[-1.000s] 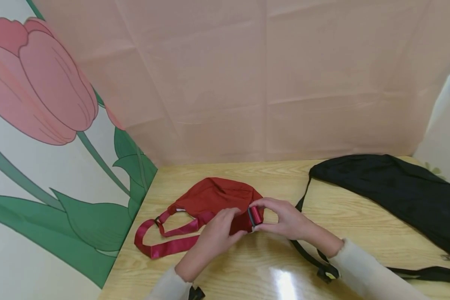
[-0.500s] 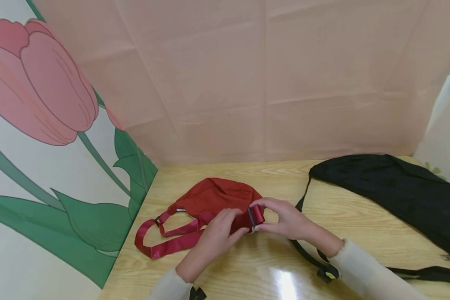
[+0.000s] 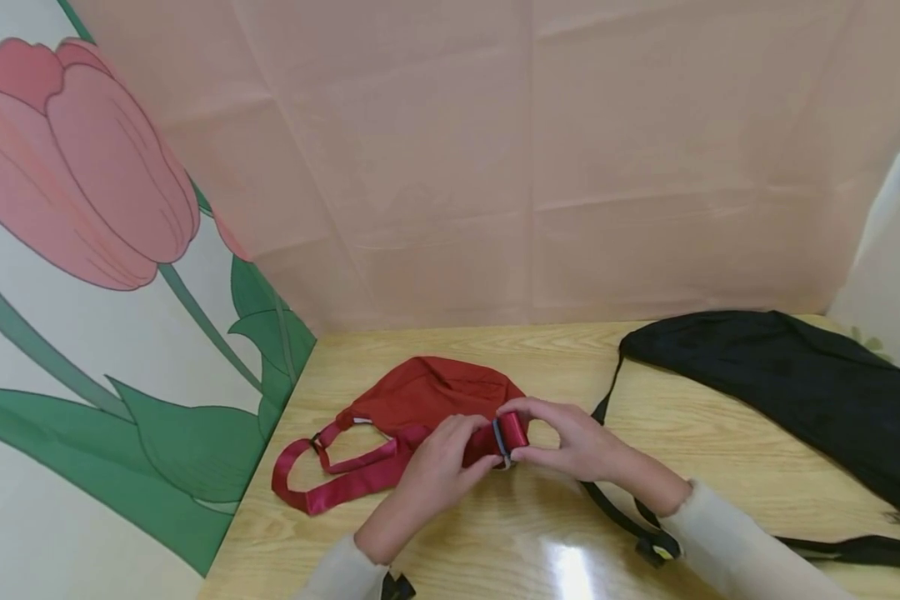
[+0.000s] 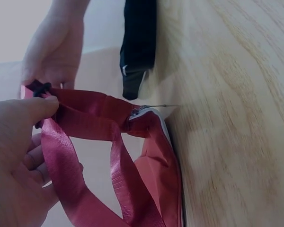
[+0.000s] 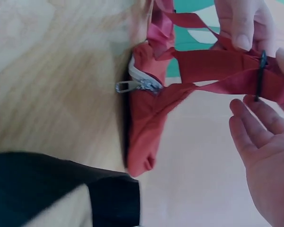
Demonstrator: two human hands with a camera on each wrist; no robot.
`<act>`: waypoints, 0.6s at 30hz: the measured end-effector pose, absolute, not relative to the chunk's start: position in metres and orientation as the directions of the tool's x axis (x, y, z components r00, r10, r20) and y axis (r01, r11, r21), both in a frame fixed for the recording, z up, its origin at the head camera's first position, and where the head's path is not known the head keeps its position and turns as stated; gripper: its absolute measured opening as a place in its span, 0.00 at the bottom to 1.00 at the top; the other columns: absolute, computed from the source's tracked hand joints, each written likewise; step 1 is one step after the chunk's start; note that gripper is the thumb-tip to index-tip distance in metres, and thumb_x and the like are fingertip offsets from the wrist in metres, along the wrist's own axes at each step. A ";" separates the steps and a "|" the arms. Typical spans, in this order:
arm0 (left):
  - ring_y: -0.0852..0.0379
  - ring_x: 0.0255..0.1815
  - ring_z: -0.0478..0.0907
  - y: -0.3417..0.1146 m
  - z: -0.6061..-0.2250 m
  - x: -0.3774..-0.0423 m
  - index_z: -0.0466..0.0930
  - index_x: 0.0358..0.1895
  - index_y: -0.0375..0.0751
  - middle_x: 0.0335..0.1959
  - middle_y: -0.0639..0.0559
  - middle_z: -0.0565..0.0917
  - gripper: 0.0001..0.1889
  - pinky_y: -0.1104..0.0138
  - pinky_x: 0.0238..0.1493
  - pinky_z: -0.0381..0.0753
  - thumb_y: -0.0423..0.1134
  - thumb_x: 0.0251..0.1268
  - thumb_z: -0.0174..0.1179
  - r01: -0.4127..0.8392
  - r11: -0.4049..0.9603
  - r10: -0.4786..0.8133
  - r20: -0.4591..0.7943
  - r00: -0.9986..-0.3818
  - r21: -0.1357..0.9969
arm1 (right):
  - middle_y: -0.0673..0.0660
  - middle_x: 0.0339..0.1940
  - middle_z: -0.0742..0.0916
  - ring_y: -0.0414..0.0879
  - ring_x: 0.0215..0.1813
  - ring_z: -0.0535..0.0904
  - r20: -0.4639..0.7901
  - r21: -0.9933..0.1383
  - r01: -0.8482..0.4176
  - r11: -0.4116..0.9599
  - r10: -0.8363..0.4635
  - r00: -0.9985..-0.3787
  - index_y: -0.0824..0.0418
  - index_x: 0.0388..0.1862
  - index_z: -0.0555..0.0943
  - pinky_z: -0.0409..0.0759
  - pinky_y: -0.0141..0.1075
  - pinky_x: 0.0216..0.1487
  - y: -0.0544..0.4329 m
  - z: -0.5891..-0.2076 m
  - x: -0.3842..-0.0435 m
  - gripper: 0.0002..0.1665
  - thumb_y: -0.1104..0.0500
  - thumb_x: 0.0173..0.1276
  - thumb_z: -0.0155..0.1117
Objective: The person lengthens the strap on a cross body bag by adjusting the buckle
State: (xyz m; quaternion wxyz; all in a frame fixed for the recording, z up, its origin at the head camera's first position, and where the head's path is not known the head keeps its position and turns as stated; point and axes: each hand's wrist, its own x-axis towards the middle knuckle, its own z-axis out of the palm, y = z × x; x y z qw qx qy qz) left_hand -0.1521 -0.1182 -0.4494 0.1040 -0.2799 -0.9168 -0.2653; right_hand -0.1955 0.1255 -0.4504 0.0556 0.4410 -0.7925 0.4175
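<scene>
A red waist bag [image 3: 431, 390] lies on the wooden table, its magenta strap [image 3: 345, 492] looped out to the left. My left hand [image 3: 438, 458] pinches the strap close to a dark slide buckle [image 5: 261, 75]. Opposite it, my right hand [image 3: 573, 437] holds the folded strap end between thumb and fingers, just beyond the buckle. In the right wrist view the strap rises from the bag's end, beside a metal zipper pull [image 5: 130, 86]. The left wrist view has the left thumb [image 4: 42, 108] against the strap at the buckle.
A large black bag [image 3: 765, 375] lies at the right of the wooden table [image 3: 480, 550]. Its black strap [image 3: 615, 512] runs under my right forearm. A pink cloth [image 3: 450, 167] hangs behind, and a tulip-printed panel [image 3: 195, 467] stands at the left.
Both hands stay nearly where they were, at the buckle. The strap between them shifts slightly, and its left loop moves a little to the right.
</scene>
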 end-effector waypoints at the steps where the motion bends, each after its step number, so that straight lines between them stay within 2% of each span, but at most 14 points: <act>1: 0.60 0.50 0.77 -0.118 -0.449 -0.152 0.76 0.60 0.42 0.50 0.53 0.83 0.22 0.66 0.50 0.81 0.46 0.68 0.68 0.569 0.705 0.457 0.344 -0.821 0.422 | 0.42 0.49 0.85 0.36 0.47 0.81 0.471 -0.599 -0.759 0.257 -0.653 -0.593 0.54 0.65 0.76 0.82 0.38 0.48 0.126 -0.450 -0.196 0.30 0.54 0.66 0.74; 7: 0.61 0.49 0.76 -0.119 -0.448 -0.153 0.76 0.60 0.43 0.49 0.54 0.82 0.23 0.66 0.49 0.81 0.47 0.67 0.68 0.573 0.713 0.447 0.368 -0.815 0.404 | 0.44 0.51 0.84 0.37 0.47 0.81 0.526 -0.557 -0.798 0.232 -0.645 -0.554 0.52 0.64 0.76 0.83 0.36 0.47 0.125 -0.443 -0.194 0.29 0.59 0.66 0.74; 13: 0.61 0.52 0.76 -0.116 -0.452 -0.153 0.70 0.67 0.48 0.54 0.55 0.79 0.28 0.65 0.52 0.80 0.52 0.69 0.65 0.559 0.673 0.448 0.333 -0.829 0.485 | 0.47 0.52 0.85 0.39 0.47 0.84 0.509 -0.614 -0.761 0.211 -0.630 -0.586 0.53 0.64 0.77 0.84 0.39 0.48 0.123 -0.439 -0.191 0.27 0.59 0.67 0.73; 18: 0.56 0.53 0.78 -0.114 -0.455 -0.152 0.68 0.69 0.52 0.57 0.55 0.76 0.29 0.64 0.51 0.81 0.55 0.69 0.64 0.531 0.628 0.431 0.314 -0.846 0.568 | 0.47 0.51 0.85 0.40 0.47 0.85 0.482 -0.661 -0.724 0.198 -0.628 -0.611 0.53 0.64 0.76 0.84 0.37 0.49 0.123 -0.441 -0.189 0.27 0.58 0.68 0.72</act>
